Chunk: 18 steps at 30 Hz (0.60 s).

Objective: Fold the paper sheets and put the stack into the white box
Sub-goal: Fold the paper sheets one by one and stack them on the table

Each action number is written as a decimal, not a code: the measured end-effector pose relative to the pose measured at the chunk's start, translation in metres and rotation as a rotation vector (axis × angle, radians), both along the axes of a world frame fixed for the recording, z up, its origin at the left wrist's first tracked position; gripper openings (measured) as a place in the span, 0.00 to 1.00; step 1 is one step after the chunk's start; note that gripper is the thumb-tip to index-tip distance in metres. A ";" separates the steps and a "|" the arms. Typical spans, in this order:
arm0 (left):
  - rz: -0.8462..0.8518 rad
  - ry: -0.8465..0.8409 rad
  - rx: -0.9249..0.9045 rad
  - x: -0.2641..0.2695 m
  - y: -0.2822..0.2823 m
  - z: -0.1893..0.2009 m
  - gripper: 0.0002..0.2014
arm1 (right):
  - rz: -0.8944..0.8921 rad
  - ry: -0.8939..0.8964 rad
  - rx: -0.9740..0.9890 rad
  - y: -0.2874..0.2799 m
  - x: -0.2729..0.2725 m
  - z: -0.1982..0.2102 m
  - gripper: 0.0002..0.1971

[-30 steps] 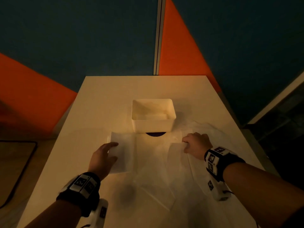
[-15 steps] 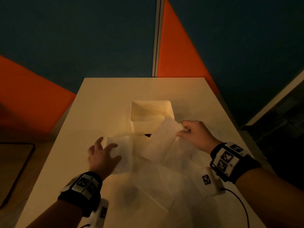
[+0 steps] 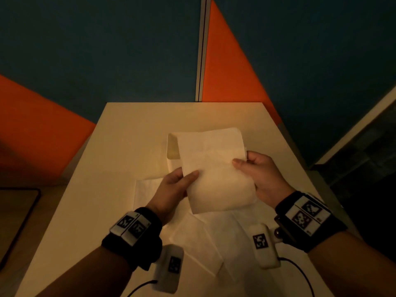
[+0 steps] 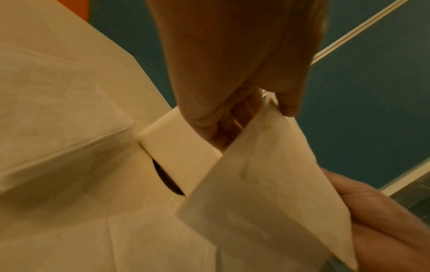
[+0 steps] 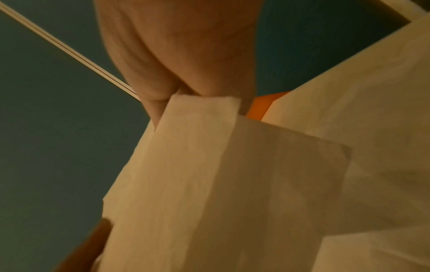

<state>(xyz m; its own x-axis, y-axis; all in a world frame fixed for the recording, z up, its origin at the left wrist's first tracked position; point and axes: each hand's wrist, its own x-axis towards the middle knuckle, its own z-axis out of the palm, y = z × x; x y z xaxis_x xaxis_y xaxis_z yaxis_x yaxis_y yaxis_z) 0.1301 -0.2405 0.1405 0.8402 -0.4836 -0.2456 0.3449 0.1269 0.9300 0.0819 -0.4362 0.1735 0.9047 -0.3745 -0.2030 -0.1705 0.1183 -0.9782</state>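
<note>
You hold one paper sheet (image 3: 216, 170) up in the air over the middle of the desk (image 3: 120, 151), with both hands. Your left hand (image 3: 173, 187) pinches its left edge, thumb on top. Your right hand (image 3: 260, 176) pinches its right edge the same way. The paper looks thin, soft and very light, like a tissue, so it will likely bend and flop, and it could tear if you pull hard. Hold it near the edges and corners, and press gently when you make the fold. The white box (image 3: 172, 151) sits just behind the sheet, toward the far edge of the desk, and the sheet hides most of it. More paper sheets (image 3: 192, 234) lie flat on the desk under your hands, overlapping each other, toward the near edge. They may slide or lift if your wrists brush them. A dark round thing (image 4: 166, 176) peeks out from under the box; you cannot tell what it is.
</note>
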 end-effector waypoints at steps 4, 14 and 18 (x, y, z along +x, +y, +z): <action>0.119 -0.019 0.015 0.001 -0.007 0.002 0.11 | -0.007 0.026 0.017 0.003 -0.002 -0.007 0.08; 0.219 -0.017 -0.013 0.002 -0.004 -0.002 0.08 | -0.022 -0.013 0.124 0.002 -0.008 -0.005 0.06; 0.214 -0.051 -0.060 0.003 -0.002 0.000 0.10 | -0.031 -0.024 0.164 0.001 -0.008 -0.003 0.06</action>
<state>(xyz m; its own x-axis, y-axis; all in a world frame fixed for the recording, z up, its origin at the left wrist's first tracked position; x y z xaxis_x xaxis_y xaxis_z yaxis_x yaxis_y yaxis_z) 0.1326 -0.2423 0.1403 0.9358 -0.3052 -0.1767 0.2572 0.2479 0.9340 0.0741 -0.4347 0.1704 0.8985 -0.3659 -0.2425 -0.1413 0.2819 -0.9490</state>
